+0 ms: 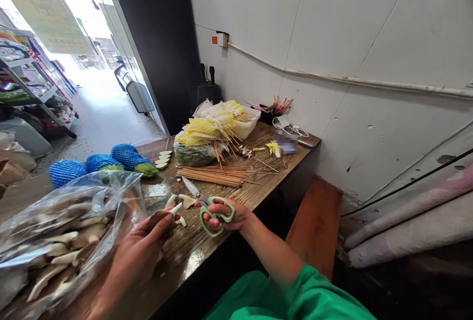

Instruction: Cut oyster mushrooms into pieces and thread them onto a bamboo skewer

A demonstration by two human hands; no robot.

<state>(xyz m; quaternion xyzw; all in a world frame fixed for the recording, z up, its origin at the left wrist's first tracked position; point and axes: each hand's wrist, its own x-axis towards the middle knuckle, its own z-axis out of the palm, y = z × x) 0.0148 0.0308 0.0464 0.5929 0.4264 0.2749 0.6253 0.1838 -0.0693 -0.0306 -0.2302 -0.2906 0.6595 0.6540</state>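
Note:
My left hand [155, 233] pinches an oyster mushroom [162, 215], its pale stem pointing right. Green-handled scissors [218, 215] are in my right hand [229, 214], fingers through the loops and the blades angled up to the left, a little apart from the mushroom. A few cut mushroom pieces [187, 201] lie on the wooden table [199, 241] just beyond my hands. At my left, a clear plastic bag [121, 206] lies open, filled with more oyster mushrooms [70, 256].
Beyond the scissors lies a pile of bamboo skewers [218, 176]. Skewered yellow cabbage leaves [210, 130] are heaped by a white tub [249, 125]. Blue-netted green vegetables [101, 163] and pale slices [163, 160] sit at the left. A wooden bench [318, 231] stands right of the table.

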